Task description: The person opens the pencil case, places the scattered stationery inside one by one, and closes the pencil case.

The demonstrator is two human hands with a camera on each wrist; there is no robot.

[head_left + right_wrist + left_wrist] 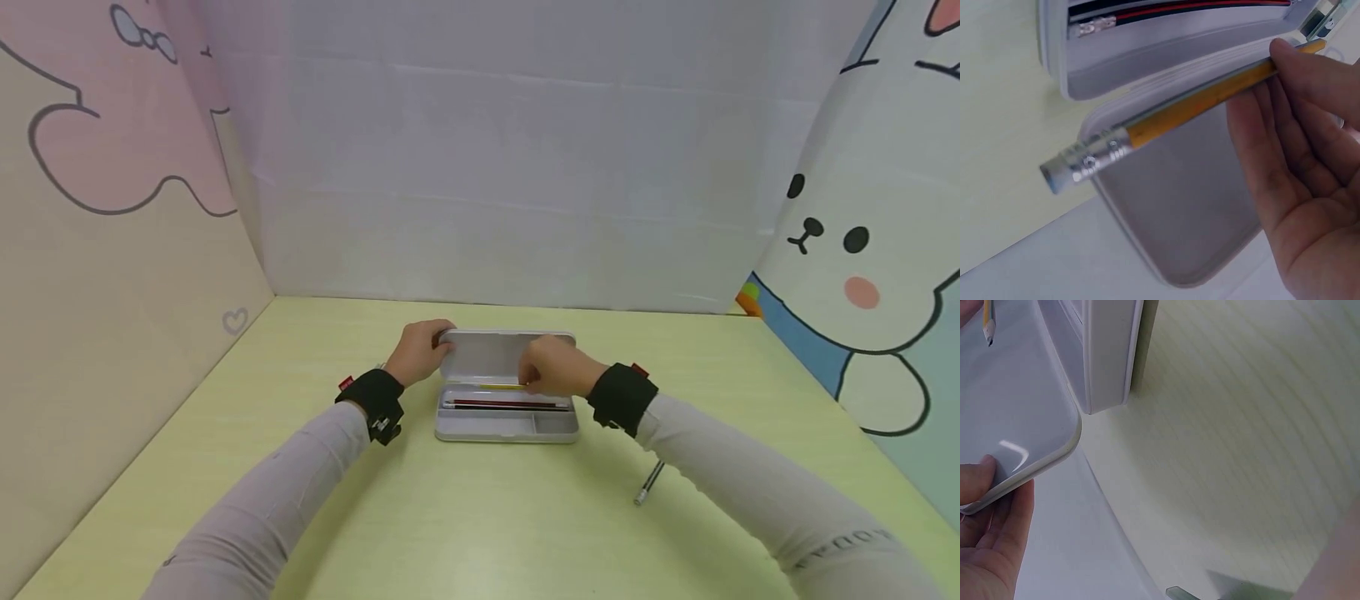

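A white pencil case (pixel 483 428) stands opened on the table, its lid (pixel 483 354) raised at the back. My left hand (pixel 417 353) grips the lid's left corner, thumb on the inner face and fingers behind it, as the left wrist view shows. With thumb and fingers, my right hand (pixel 557 367) pinches a yellow pencil (pixel 1197 97) over the case. Its eraser end with a silver ferrule sticks out in the right wrist view; the sharpened tip (pixel 989 334) appears in the left wrist view. Inside the case lie dark pencils, one with red stripes (pixel 510 403).
On the pale yellow table (pixel 480 517) another pencil (pixel 649 483) lies right of the case, partly hidden under the right forearm. The case's front part has a divider (pixel 534 423). A white sheet (pixel 480 183) hangs behind the table, with cartoon-printed panels at both sides.
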